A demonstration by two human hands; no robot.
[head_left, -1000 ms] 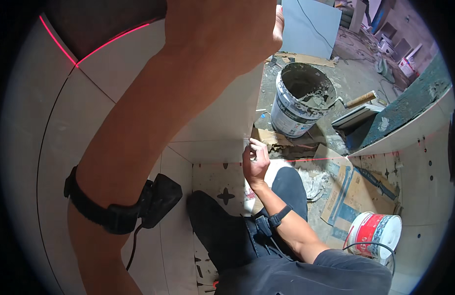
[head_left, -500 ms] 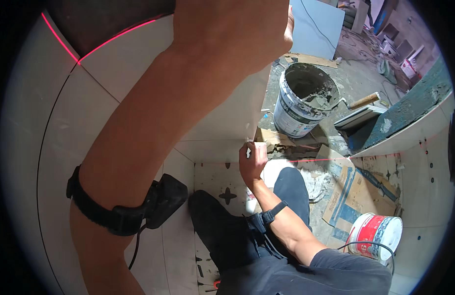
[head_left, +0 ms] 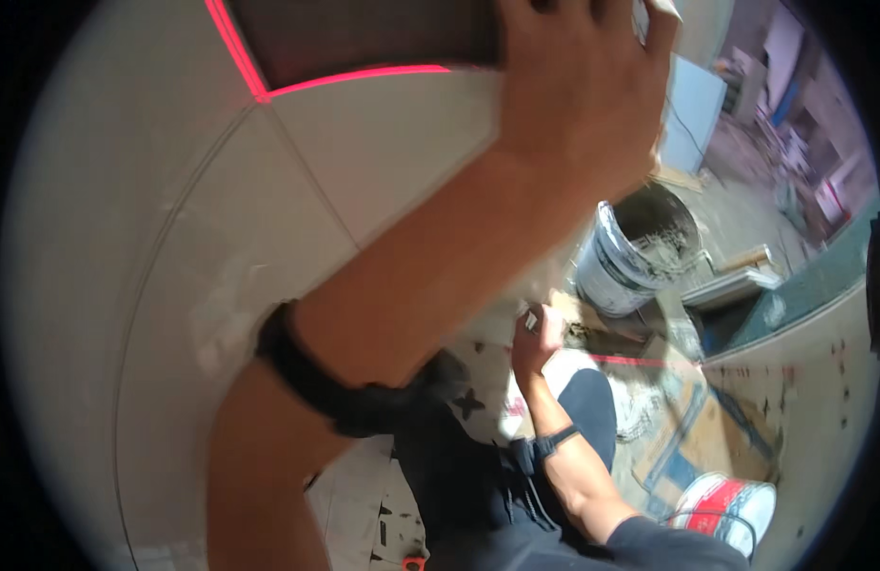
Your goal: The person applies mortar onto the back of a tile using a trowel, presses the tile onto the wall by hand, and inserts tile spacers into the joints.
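A large pale wall tile [head_left: 402,162] stands at my left, under my raised left arm. My left hand [head_left: 583,90] is at the top, its back towards me, fingers bent at the tile's right edge; the fingertips are partly cut off by the picture's rim. Lower down, my right hand [head_left: 537,343] is closed at the tile's lower right corner, with a bit of white showing between the fingers. Both forearms wear black straps, and the left one [head_left: 335,390] is blurred by motion.
A bucket of grey mortar [head_left: 640,252] stands beyond my right hand, with a roller [head_left: 744,259] beside it. Near right are flattened cardboard [head_left: 692,433] and a red-and-white bucket [head_left: 725,509]. A red laser line [head_left: 354,76] edges a dark wall opening [head_left: 364,38].
The view has swung, so the surroundings shift right and down. My left hand now shows more of its fingers at the top. My right hand stays closed near the tile's corner.
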